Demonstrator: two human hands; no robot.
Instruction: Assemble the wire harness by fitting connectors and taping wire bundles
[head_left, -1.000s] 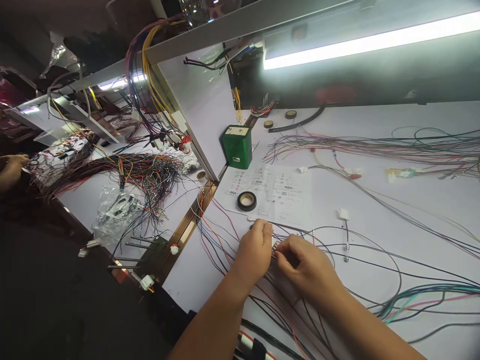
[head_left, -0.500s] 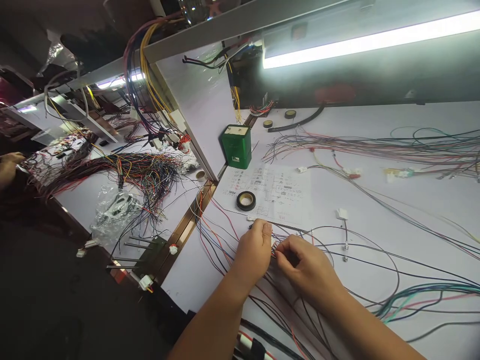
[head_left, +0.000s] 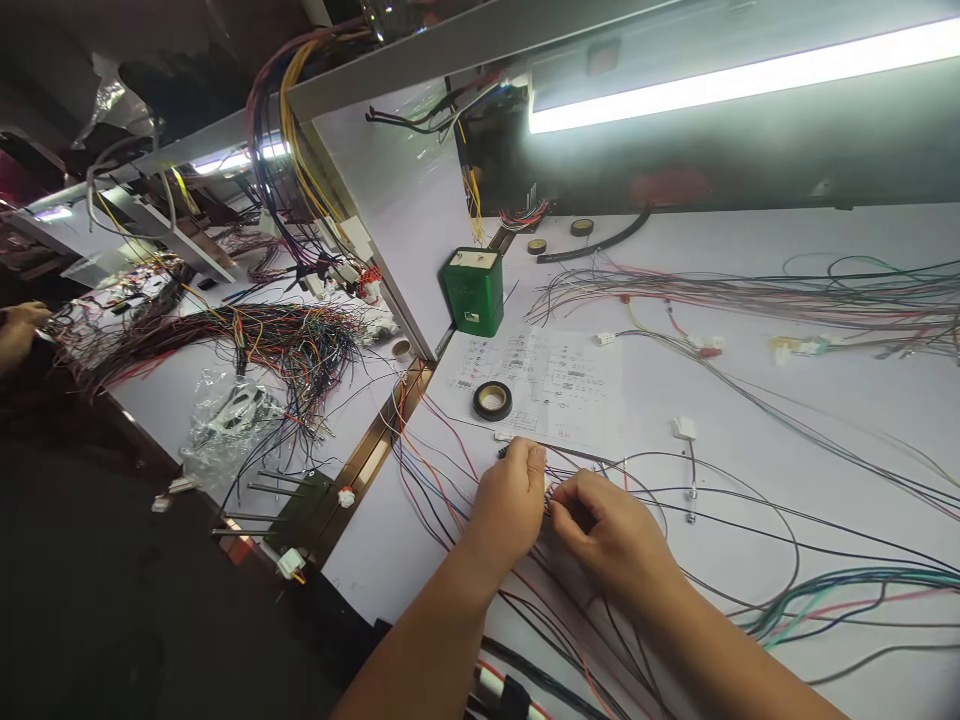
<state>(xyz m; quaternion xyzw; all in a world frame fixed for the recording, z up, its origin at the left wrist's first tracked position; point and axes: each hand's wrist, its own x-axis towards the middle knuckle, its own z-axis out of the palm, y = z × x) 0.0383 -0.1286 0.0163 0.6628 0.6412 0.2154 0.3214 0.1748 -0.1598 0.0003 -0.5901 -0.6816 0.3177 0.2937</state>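
Note:
My left hand (head_left: 508, 500) is closed round a white connector (head_left: 547, 484), mostly hidden by the fingers, with several thin wires. Beside it, the thumb and forefinger of my right hand (head_left: 611, 520) pinch a wire at the connector's edge; the wire's end is too small to make out. Wires (head_left: 555, 585) run from under both hands toward the near edge. Just beyond my left hand lie a small white connector (head_left: 504, 436) and a roll of black tape (head_left: 493, 401) on a printed sheet (head_left: 577, 390).
A green box (head_left: 477, 295) stands by the upright panel (head_left: 412, 200). Long wire bundles (head_left: 735, 290) cross the back right; teal wires (head_left: 847, 580) lie at the near right. Metal rods (head_left: 255, 518) stick out at the left. Another person's hand (head_left: 21, 330) is at the far left.

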